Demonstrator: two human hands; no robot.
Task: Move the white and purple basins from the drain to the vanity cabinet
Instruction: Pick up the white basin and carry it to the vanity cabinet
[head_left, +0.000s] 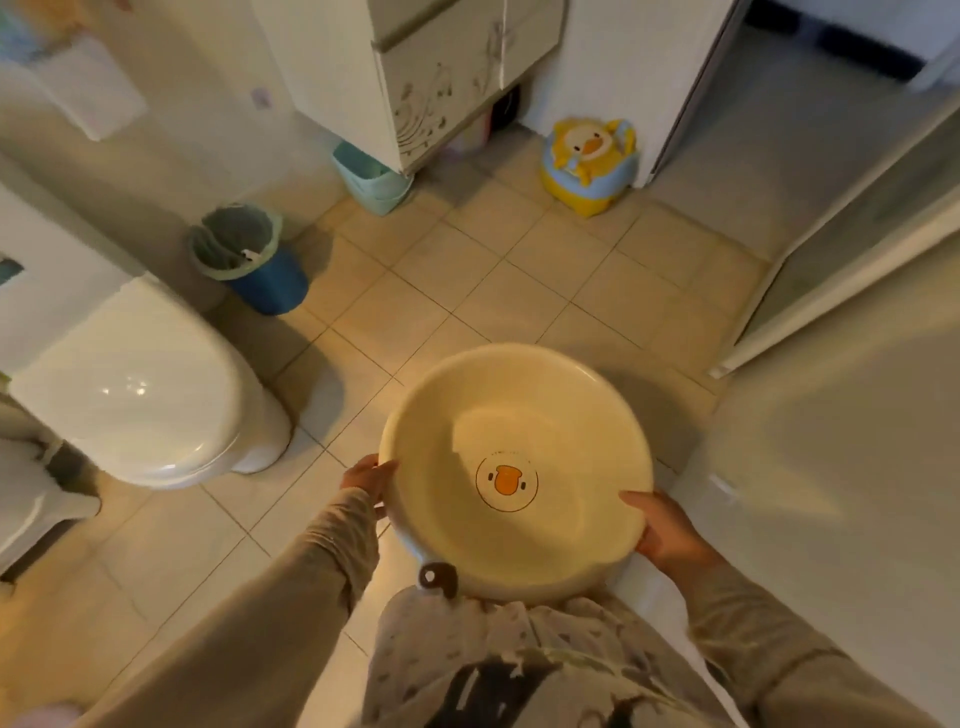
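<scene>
A person stands on a tiled bathroom floor (467, 291) and carries a round white basin (514, 467) level in front of the body, above the floor. The left hand (366, 475) grips the basin's left rim, fingers curled under the edge. The right hand (665, 530) grips the right rim, thumb lying inside the bowl. Both arms wear beige sleeves. A duck-face emblem (506, 480) marks the basin's inner bottom, and a small brown hanging tab (439, 577) projects from the near rim, close to the person's patterned clothing. Whether a second basin is nested beneath cannot be told.

At upper centre stands the white vanity cabinet (441, 78), its door decorated with a dark swirl pattern; objects in the gap under it are too blurred to name. A pale green bin (371, 179) sits against the cabinet's lower left corner. A blue wastebasket (249, 254) with a light liner stands farther left, beside the toilet (150, 384), whose lid is closed. A yellow and blue duck-shaped child's potty (589, 163) rests on the floor to the right of the cabinet, against a white wall panel. A glass door frame (831, 260) runs along the right side. The open tiles between the basin and the cabinet carry no objects; the bins and potty lie to either side of that stretch.
</scene>
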